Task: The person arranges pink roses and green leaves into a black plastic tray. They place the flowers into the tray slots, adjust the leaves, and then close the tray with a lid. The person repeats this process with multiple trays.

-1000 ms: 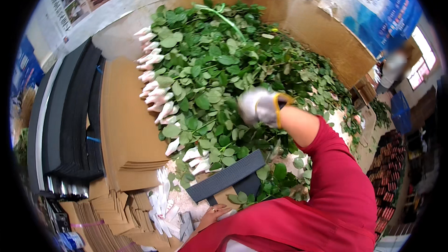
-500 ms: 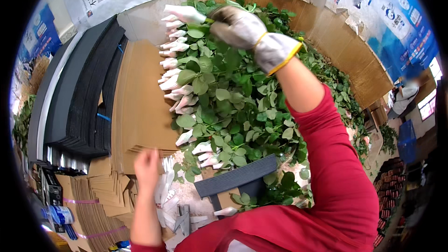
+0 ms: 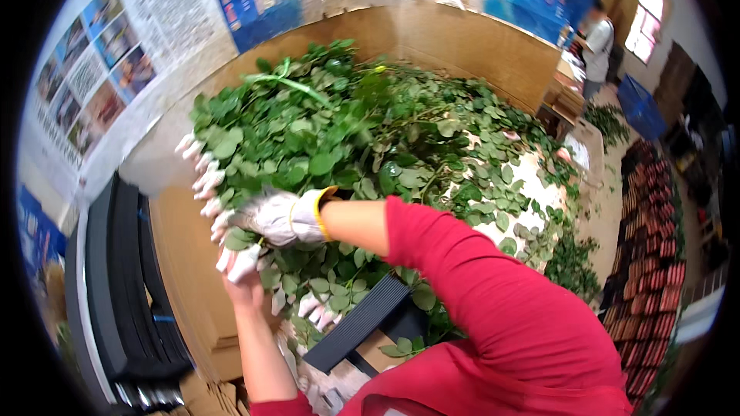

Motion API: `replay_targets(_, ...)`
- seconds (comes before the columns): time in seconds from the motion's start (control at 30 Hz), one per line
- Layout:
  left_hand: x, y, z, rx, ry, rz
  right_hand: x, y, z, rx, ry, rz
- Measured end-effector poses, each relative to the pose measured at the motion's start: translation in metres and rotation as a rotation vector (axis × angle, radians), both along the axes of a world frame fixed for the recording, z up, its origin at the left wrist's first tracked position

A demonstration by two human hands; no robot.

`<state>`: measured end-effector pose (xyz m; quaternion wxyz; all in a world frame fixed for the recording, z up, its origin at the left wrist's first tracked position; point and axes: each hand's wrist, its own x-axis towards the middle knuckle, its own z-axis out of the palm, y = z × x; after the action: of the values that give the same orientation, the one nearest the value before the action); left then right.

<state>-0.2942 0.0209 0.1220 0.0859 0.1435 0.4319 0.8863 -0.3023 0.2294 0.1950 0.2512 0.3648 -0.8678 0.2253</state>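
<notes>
My right hand, in a white glove with a yellow cuff, is closed at the stems just behind a pair of roses whose buds wear white sleeves. Its fingertips are blurred. Directly below these buds is my bare left hand, touching them from beneath; the buds hide its fingers. A leafy heap of cut roses spreads beyond both hands, with a row of white-sleeved buds along its left edge. A few more sleeved buds lie near a ridged black strip.
Flat brown cardboard and a stack of dark panels stand to the left. Brown board walls enclose the heap's far side. At the right are rows of bundled items, a blue crate and another person farther off.
My right hand has come down from the far end of the heap toward me, bringing a sleeved rose to my left hand. The view has swung to the right.
</notes>
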Motion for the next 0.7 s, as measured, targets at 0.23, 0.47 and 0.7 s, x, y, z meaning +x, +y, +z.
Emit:
replay_targets(0.23, -0.078, -0.068, -0.048, -1.184, 0.375, 0.306, 0.021, 0.058, 0.195, -0.387, -0.373, -0.126)
replay_targets(0.47, -0.114, -0.057, -0.003, -1.551, 0.603, 0.185, 0.020, 0.099, 0.249, -0.210, 0.186, -0.017)
replay_targets(0.7, -0.056, 0.028, 0.202, -1.195, 1.073, 0.294, -0.011, 0.042, 0.103, 0.028, -0.306, -0.121)
